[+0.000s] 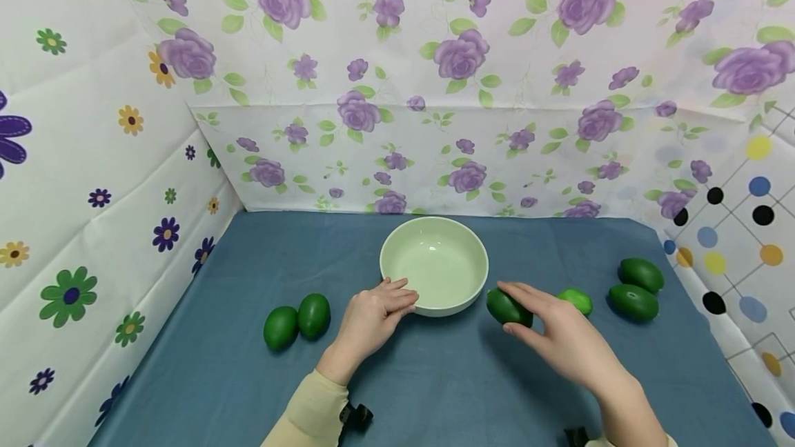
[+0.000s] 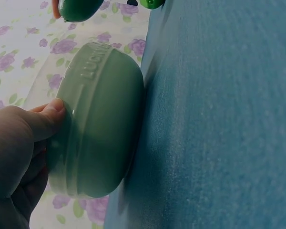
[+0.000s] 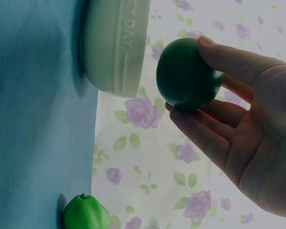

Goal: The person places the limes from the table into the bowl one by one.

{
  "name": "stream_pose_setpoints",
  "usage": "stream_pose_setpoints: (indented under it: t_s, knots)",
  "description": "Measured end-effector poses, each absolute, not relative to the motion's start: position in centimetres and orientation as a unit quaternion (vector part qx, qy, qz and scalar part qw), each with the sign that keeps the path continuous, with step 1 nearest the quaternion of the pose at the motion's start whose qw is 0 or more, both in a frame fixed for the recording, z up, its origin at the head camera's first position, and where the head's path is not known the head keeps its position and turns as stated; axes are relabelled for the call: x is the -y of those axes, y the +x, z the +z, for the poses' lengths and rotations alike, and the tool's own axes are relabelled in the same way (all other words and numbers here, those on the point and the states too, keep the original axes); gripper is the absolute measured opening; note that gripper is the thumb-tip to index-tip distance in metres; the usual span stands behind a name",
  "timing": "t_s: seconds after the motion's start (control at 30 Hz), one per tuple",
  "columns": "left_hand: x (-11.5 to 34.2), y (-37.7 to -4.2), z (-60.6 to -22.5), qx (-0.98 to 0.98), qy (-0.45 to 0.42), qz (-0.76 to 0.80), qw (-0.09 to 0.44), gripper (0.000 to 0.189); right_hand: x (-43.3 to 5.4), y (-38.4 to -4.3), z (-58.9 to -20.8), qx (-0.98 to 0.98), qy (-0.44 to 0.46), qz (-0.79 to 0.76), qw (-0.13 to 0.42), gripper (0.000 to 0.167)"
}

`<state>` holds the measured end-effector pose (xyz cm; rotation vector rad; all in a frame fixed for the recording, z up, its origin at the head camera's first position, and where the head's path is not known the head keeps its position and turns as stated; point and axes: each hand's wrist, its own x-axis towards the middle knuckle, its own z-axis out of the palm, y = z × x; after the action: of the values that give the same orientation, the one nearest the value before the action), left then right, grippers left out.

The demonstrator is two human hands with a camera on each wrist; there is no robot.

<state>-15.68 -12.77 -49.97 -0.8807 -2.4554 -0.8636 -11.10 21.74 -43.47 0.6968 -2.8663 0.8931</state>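
A pale green bowl [image 1: 444, 261] stands on the blue cloth, with raised lettering on its outer wall. My left hand [image 1: 370, 316] grips its near-left rim, the thumb [image 2: 55, 110] against the outside and the fingers over the inner side. My right hand [image 1: 562, 336] holds a dark green oval fruit [image 1: 506, 307] between thumb and fingertips, raised above the cloth just right of the bowl. In the right wrist view, this fruit [image 3: 186, 74] appears smooth and glossy, beside the bowl's wall [image 3: 112, 47].
Two dark green oval fruits, one of them the left fruit [image 1: 281, 328], lie left of the bowl. Two more, including the nearer fruit [image 1: 633, 303], lie at the right. A brighter green fruit [image 1: 576, 301] with a small stem sits partly behind my right hand. Flowered sheets [image 1: 397, 123] rise behind the table.
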Motion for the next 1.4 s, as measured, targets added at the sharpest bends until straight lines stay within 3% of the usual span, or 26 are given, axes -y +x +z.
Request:
stream_pose_setpoints:
  t_s: [0.53,1.4]
  knots:
    - [13.2,-15.9,-50.2,0.883,-0.317,-0.298,0.176,0.028,-19.9,-13.1,-43.0,0.901,0.250,0.343,0.090,0.070]
    - [13.1,-16.1,-50.4,0.876,-0.315,-0.321,0.178,0.026,-16.9,-16.1,-43.7,0.899,0.253,0.354,0.045,0.068]
